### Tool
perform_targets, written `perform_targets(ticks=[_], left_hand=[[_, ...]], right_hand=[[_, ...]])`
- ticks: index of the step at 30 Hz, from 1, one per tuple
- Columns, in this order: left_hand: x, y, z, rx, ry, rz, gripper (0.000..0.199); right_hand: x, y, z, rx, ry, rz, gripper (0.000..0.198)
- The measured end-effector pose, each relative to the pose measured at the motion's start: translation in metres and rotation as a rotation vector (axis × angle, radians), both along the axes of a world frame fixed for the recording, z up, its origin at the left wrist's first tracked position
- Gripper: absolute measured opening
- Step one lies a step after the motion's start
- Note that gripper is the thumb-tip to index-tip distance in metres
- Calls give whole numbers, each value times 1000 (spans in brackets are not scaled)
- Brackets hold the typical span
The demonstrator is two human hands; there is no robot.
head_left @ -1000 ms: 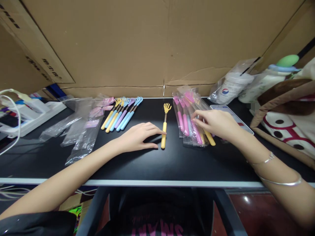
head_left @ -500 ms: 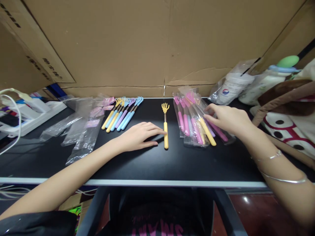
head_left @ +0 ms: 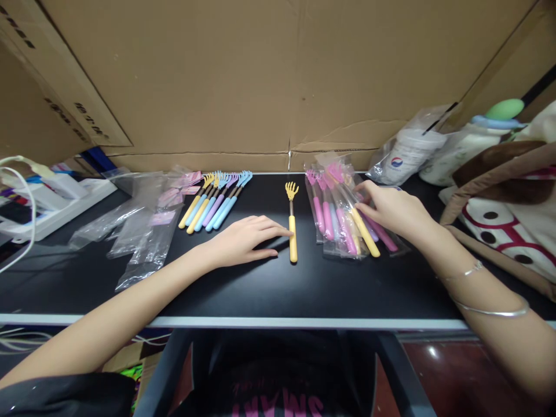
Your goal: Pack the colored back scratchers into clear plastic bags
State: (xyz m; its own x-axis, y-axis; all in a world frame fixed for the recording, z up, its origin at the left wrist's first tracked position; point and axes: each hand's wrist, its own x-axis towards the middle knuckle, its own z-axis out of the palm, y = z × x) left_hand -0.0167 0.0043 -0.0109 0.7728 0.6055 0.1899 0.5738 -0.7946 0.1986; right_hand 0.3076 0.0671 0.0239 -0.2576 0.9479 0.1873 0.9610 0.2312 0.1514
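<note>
A yellow back scratcher [head_left: 292, 237] lies upright across the middle of the black desk. My left hand [head_left: 247, 240] rests flat beside it, fingers stretched out, with a fingertip touching its handle. At the right, a heap of back scratchers in clear bags [head_left: 341, 220] shows pink, yellow, blue and purple handles. Over the heap's right side is my right hand [head_left: 391, 205], its thumb and fingers bent but apart against the plastic; some fingertips are hidden. Left of centre, several unbagged back scratchers [head_left: 215, 208] in yellow, blue and purple lie in a slanted row.
Clear plastic sleeves with pink cards [head_left: 147, 226] lie at the left, near a white power strip [head_left: 82, 202] with cables. A bagged cup [head_left: 412, 153], a bottle [head_left: 469, 147] and a cloth bag [head_left: 512, 226] crowd the right. Cardboard [head_left: 243, 81] walls the back.
My right hand has shifted slightly left over the heap, and the rightmost bagged scratcher has slid a little left with it. My left hand stays still on the yellow scratcher.
</note>
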Motion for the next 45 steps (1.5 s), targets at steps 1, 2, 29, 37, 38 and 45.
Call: perform_targets(ticks=[1, 2, 29, 37, 38, 45], left_hand=[[0, 0, 0, 1, 0, -1, 40], [0, 0, 0, 3, 2, -2, 39], [-155, -35, 27, 143, 216, 735, 42], [-192, -121, -28, 154, 44, 801, 43], [-193, -129, -32, 173, 39, 815, 45], [-177, -152, -32, 376, 54, 771, 25]], right_hand=[[0, 0, 0, 1, 0, 0, 37], [0, 0, -1, -2, -2, -1, 38], [-9, -22, 17, 152, 20, 9, 29], [-19, -26, 15, 162, 48, 52, 28], [-19, -25, 13, 163, 51, 66, 28], [-18, -22, 9, 141, 59, 109, 30]])
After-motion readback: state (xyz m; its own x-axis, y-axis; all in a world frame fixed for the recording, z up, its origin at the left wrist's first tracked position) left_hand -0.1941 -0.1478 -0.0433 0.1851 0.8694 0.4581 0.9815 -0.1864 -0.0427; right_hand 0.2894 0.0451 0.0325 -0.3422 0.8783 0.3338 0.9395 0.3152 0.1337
